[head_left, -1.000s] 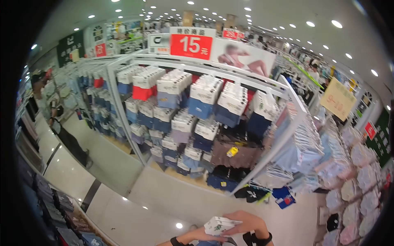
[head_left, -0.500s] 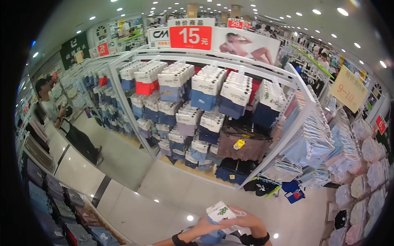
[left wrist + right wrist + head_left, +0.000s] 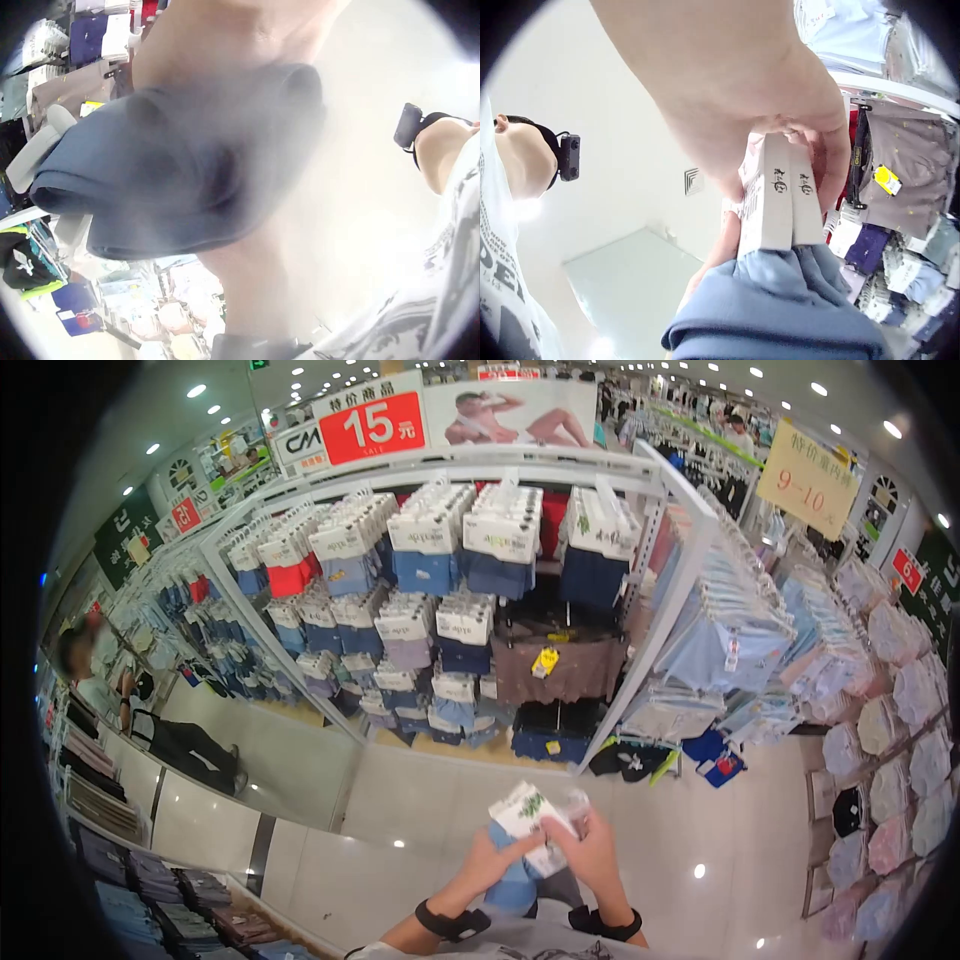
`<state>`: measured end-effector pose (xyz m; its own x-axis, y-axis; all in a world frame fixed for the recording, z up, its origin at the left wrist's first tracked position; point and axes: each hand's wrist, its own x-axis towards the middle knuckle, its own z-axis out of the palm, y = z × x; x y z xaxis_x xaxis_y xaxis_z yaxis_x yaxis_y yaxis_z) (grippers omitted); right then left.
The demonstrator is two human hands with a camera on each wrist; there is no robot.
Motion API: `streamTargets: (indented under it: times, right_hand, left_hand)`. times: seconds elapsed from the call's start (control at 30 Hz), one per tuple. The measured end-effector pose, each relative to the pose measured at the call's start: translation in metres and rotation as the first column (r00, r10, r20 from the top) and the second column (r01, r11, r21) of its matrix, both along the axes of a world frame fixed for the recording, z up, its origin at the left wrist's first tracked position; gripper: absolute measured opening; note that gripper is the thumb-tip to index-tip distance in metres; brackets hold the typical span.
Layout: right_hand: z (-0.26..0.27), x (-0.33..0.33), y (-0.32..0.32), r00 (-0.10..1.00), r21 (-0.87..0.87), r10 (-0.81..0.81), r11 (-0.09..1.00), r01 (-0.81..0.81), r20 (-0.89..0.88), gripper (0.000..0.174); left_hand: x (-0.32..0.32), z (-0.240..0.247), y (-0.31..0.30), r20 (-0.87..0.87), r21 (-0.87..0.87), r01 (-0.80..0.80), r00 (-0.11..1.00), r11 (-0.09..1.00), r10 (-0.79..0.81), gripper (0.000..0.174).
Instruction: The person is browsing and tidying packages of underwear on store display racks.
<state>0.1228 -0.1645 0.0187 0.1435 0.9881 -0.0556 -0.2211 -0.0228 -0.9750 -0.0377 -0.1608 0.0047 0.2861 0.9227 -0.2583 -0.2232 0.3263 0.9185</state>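
Note:
Two carded packs of underpants are held together before my chest, their white cards (image 3: 520, 812) tilted and one showing a green leaf print. Light blue fabric (image 3: 512, 882) hangs below the cards. In the right wrist view the two card headers (image 3: 771, 202) lie side by side, and my right hand (image 3: 592, 852) grips them with thumb and fingers. My left hand (image 3: 487, 863) holds the packs from the other side, its thumb along the card. Dark grey-blue fabric (image 3: 165, 165) fills the left wrist view and hides most of the fingers.
Ahead stands a white-framed rack (image 3: 690, 530) with rows of carded underpants (image 3: 500, 540) and a red 15 price sign (image 3: 372, 428). Hanging garments (image 3: 725, 635) line the right side. Folded clothes (image 3: 180, 905) lie lower left. Another person (image 3: 180, 745) is at the left.
The head view has shifted, and both hands with the packs sit higher in it. My right hand has come from behind the card to its right side, thumb on the front.

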Motion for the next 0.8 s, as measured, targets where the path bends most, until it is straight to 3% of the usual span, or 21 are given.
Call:
streamTargets:
  times: [0.03, 0.1, 0.17, 0.2, 0.23, 0.3, 0.37, 0.57, 0.67, 0.7, 0.8]
  right_hand:
    - [-0.011, 0.007, -0.001, 0.962, 0.031, -0.037, 0.999, 0.030, 0.271, 0.026]
    - [-0.018, 0.003, 0.001, 0.990, -0.043, -0.086, 0.995, 0.091, 0.109, 0.030]
    - [-0.027, 0.006, 0.004, 0.981, -0.026, 0.134, 0.990, -0.139, -0.138, 0.045]
    - [-0.028, 0.003, 0.002, 0.940, -0.081, 0.149, 0.980, -0.182, -0.306, 0.053]
    - [-0.034, -0.001, 0.001, 0.904, -0.080, 0.171, 0.972, -0.219, -0.393, 0.058]
    - [-0.027, -0.003, -0.009, 0.901, 0.065, 0.250, 0.968, -0.243, -0.355, 0.067]
    - [-0.018, -0.006, -0.013, 0.884, 0.019, 0.171, 0.983, -0.181, -0.435, 0.064]
    - [-0.024, 0.009, -0.025, 0.903, -0.120, 0.061, 0.985, -0.123, -0.425, 0.047]
    - [-0.022, 0.018, -0.027, 0.932, -0.143, 0.060, 0.983, -0.118, -0.358, 0.045]
    - [-0.021, 0.020, -0.030, 0.940, -0.153, 0.070, 0.980, -0.127, -0.335, 0.045]
    - [-0.020, 0.018, -0.039, 0.977, -0.158, 0.132, 0.974, -0.159, -0.169, 0.051]
  left_hand:
    - [0.003, 0.007, 0.003, 0.021, 0.017, -0.081, 0.997, 0.997, 0.080, 0.036]
    - [0.008, 0.019, 0.010, 0.056, 0.058, -0.236, 0.971, 0.970, 0.233, 0.035]
    - [0.007, 0.029, 0.014, 0.082, 0.071, -0.322, 0.945, 0.944, 0.316, 0.035]
    - [0.006, 0.029, 0.012, 0.094, 0.050, -0.342, 0.937, 0.938, 0.336, 0.036]
    - [0.004, 0.026, 0.010, 0.128, 0.013, -0.312, 0.943, 0.950, 0.308, 0.038]
    - [0.005, 0.020, -0.004, 0.190, -0.116, -0.255, 0.943, 0.960, 0.274, 0.040]
    - [0.012, 0.018, -0.015, 0.245, -0.221, -0.213, 0.932, 0.952, 0.266, 0.043]
    - [0.000, 0.009, -0.024, 0.016, -0.283, -0.064, 0.997, 0.957, 0.071, 0.055]
    - [0.007, 0.003, -0.025, -0.039, 0.077, -0.275, 0.960, 0.958, 0.279, 0.068]
    - [0.004, 0.000, -0.022, -0.016, 0.126, -0.229, 0.972, 0.965, 0.232, 0.077]
    - [0.011, 0.008, -0.024, -0.143, 0.160, -0.131, 0.977, 0.978, 0.155, 0.070]
